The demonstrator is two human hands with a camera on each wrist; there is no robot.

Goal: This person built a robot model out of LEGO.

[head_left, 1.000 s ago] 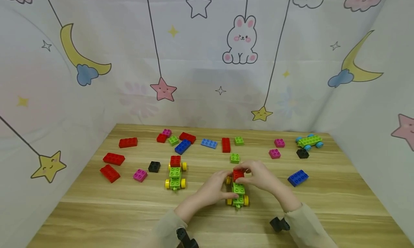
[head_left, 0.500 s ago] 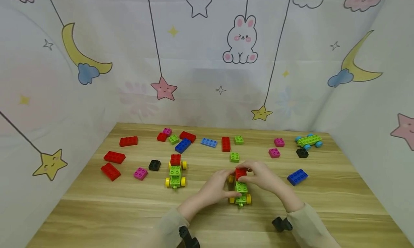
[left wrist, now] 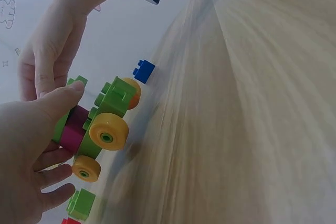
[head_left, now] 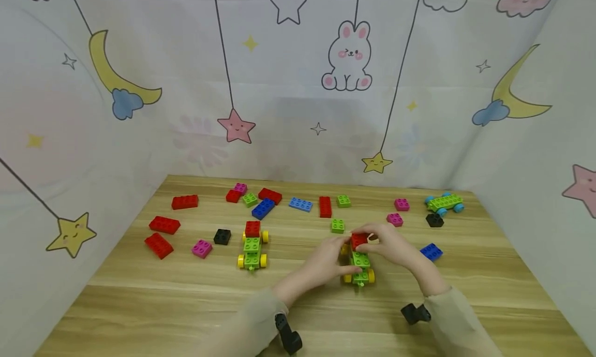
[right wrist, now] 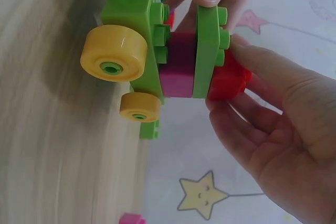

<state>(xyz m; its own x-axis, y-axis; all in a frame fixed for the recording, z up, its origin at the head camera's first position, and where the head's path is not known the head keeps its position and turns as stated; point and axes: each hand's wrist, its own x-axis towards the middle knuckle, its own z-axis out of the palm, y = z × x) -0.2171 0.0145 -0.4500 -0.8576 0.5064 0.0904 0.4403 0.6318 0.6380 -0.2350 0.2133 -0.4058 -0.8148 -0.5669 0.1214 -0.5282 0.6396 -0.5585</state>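
Note:
Both hands are at a toy car [head_left: 360,261] built of blocks, right of the table's middle. Its green wheeled base [right wrist: 134,22] has yellow wheels; a magenta block [right wrist: 177,66] sits on it, then a green plate [right wrist: 207,53], with a red block [right wrist: 227,80] at the top. My left hand [head_left: 326,264] holds the car from the left, thumb over the green plate, other fingers along the side. With thumb and fingers, my right hand [head_left: 396,248] pinches the red block. A similar second car [head_left: 252,246] stands to the left, a red block on it too.
Several loose red, blue, green, magenta and black blocks lie across the table [head_left: 186,305], among them a blue block [head_left: 431,252] by the right forearm and a green block [head_left: 337,225] behind the hands. A green base with blue wheels [head_left: 444,204] stands back right. Printed cloth surrounds the table.
Both hands have shifted the toy car to the right and a little farther back. The right forearm now partly covers the blue block. The grips look the same.

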